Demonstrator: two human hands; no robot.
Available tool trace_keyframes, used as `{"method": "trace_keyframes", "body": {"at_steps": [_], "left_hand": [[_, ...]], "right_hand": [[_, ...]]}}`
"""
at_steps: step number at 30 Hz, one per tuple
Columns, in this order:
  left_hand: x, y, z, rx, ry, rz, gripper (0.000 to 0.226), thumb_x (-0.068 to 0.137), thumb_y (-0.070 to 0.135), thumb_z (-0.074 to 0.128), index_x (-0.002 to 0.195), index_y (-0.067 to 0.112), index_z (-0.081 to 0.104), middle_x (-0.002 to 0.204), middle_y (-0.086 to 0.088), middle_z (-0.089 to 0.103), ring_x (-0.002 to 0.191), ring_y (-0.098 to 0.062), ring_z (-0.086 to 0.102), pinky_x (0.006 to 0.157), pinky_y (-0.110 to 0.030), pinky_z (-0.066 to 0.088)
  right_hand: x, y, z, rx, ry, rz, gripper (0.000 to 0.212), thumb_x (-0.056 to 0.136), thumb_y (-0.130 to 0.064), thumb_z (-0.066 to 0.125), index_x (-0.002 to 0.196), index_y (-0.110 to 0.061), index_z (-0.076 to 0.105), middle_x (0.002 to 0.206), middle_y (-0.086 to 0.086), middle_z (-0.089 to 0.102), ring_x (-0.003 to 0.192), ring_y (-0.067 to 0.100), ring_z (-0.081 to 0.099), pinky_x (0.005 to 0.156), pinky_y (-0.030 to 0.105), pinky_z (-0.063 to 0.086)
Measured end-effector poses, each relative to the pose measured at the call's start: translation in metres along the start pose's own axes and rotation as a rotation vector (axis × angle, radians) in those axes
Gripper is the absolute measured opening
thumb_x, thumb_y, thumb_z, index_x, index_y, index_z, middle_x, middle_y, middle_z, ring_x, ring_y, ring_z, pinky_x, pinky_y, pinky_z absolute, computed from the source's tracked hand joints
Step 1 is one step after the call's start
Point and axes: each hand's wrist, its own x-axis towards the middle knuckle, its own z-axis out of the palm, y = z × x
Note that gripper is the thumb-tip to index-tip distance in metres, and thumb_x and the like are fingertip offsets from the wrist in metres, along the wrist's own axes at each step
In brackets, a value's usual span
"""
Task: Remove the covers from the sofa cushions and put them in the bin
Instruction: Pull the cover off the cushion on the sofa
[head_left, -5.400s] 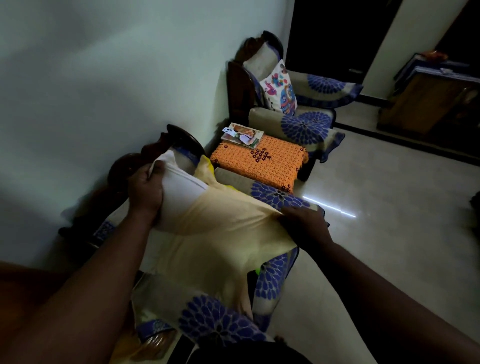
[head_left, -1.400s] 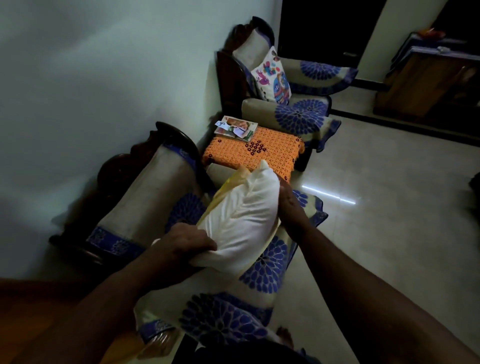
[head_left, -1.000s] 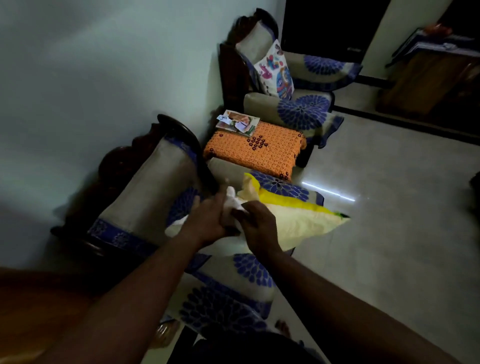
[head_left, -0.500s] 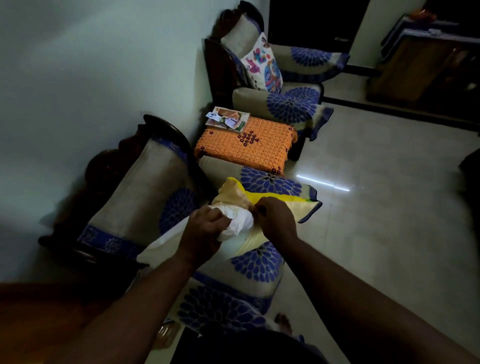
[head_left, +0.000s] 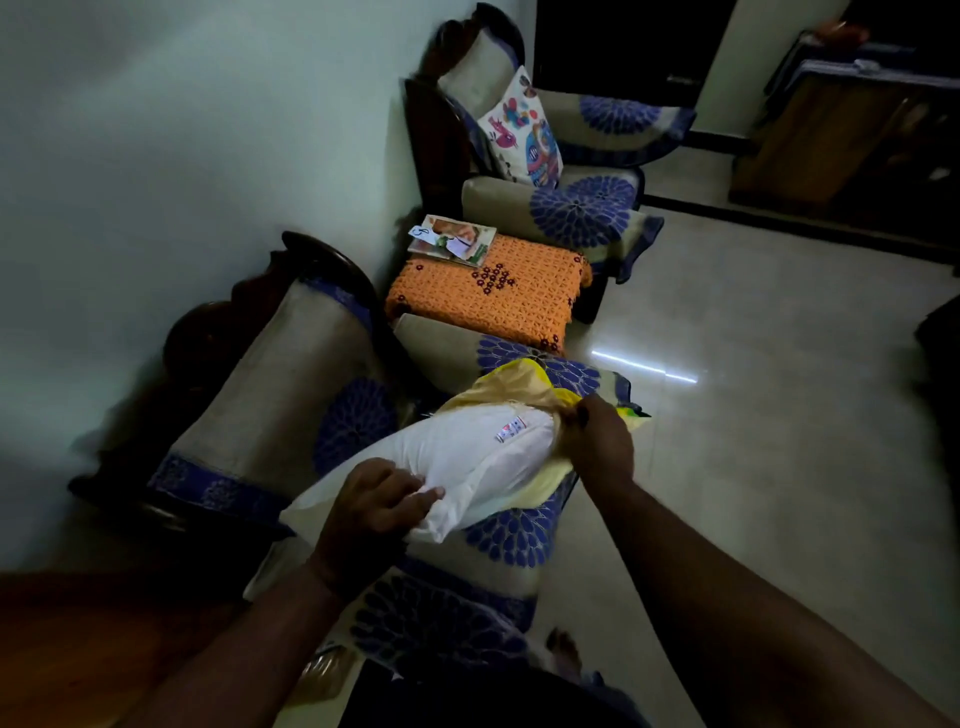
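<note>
A white cushion insert (head_left: 467, 457) lies over the near armchair's seat, mostly out of its pale yellow cover (head_left: 514, 387). My left hand (head_left: 371, 512) grips the insert's near corner. My right hand (head_left: 597, 439) pinches the bunched yellow cover at the insert's far end. A second cushion with a colourful printed cover (head_left: 522, 132) leans upright in the far armchair. No bin is in view.
The near armchair (head_left: 291, 395) with blue flower covers stands against the wall on the left. An orange-covered side table (head_left: 493, 291) with papers on it sits between the two armchairs. The far armchair (head_left: 582, 208) stands beyond it. Tiled floor (head_left: 753, 415) spreads to the right; a wooden cabinet (head_left: 841, 130) stands far right.
The white insert has come much further out of the yellow cover. My left hand pulled it toward me while my right hand held the cover back at the far end.
</note>
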Motion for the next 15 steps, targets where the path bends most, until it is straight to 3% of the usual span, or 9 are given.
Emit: {"method": "trace_keyframes", "body": {"at_steps": [2, 4, 5, 8, 11, 15], "left_hand": [[0.010, 0.004, -0.005, 0.004, 0.073, -0.043, 0.042, 0.076, 0.011, 0.080, 0.113, 0.017, 0.063, 0.089, -0.007, 0.069, 0.081, -0.028, 0.065, 0.076, -0.042, 0.050], [0.024, 0.007, -0.015, 0.017, 0.167, -0.091, 0.024, 0.083, 0.009, 0.069, 0.106, 0.013, 0.068, 0.086, -0.008, 0.066, 0.082, -0.025, 0.058, 0.073, -0.040, 0.048], [0.028, 0.007, -0.022, 0.024, 0.199, -0.108, 0.018, 0.085, 0.010, 0.066, 0.103, 0.011, 0.071, 0.085, -0.008, 0.065, 0.082, -0.025, 0.055, 0.071, -0.041, 0.047], [0.028, 0.003, -0.035, 0.041, 0.188, -0.090, 0.018, 0.086, 0.011, 0.067, 0.103, 0.010, 0.072, 0.087, -0.010, 0.067, 0.085, -0.025, 0.055, 0.070, -0.041, 0.048], [0.015, 0.003, -0.040, 0.028, 0.118, -0.053, 0.021, 0.086, 0.013, 0.066, 0.106, 0.010, 0.070, 0.089, -0.012, 0.068, 0.087, -0.025, 0.057, 0.074, -0.041, 0.049], [-0.020, -0.003, -0.053, -0.029, 0.089, -0.095, 0.022, 0.098, 0.029, 0.055, 0.110, 0.013, 0.065, 0.098, -0.015, 0.067, 0.097, -0.028, 0.058, 0.091, -0.036, 0.047]], "right_hand": [[-0.009, -0.012, 0.010, 0.028, -0.031, -0.042, 0.026, 0.096, -0.044, 0.057, 0.101, -0.019, 0.062, 0.101, 0.007, 0.065, 0.098, 0.030, 0.062, 0.073, 0.037, 0.047], [-0.017, -0.016, 0.015, -0.104, -0.116, -0.027, 0.051, 0.094, -0.063, 0.049, 0.121, -0.020, 0.057, 0.118, 0.006, 0.058, 0.110, 0.029, 0.057, 0.084, 0.045, 0.050], [-0.019, -0.012, 0.017, -0.201, -0.151, -0.034, 0.052, 0.095, -0.065, 0.046, 0.121, -0.022, 0.057, 0.119, 0.007, 0.058, 0.110, 0.031, 0.057, 0.084, 0.046, 0.050], [-0.018, 0.005, 0.022, -0.217, -0.184, -0.063, 0.025, 0.097, -0.047, 0.047, 0.098, -0.026, 0.062, 0.100, 0.004, 0.068, 0.097, 0.029, 0.065, 0.071, 0.038, 0.051], [-0.017, 0.008, 0.024, -0.139, -0.174, -0.035, 0.014, 0.097, -0.035, 0.049, 0.086, -0.029, 0.056, 0.090, 0.000, 0.066, 0.085, 0.024, 0.063, 0.064, 0.032, 0.043], [0.018, 0.042, -0.006, -0.059, -0.059, 0.225, 0.014, 0.098, -0.027, 0.053, 0.102, -0.020, 0.064, 0.102, 0.014, 0.070, 0.093, 0.033, 0.065, 0.071, 0.033, 0.044]]}}
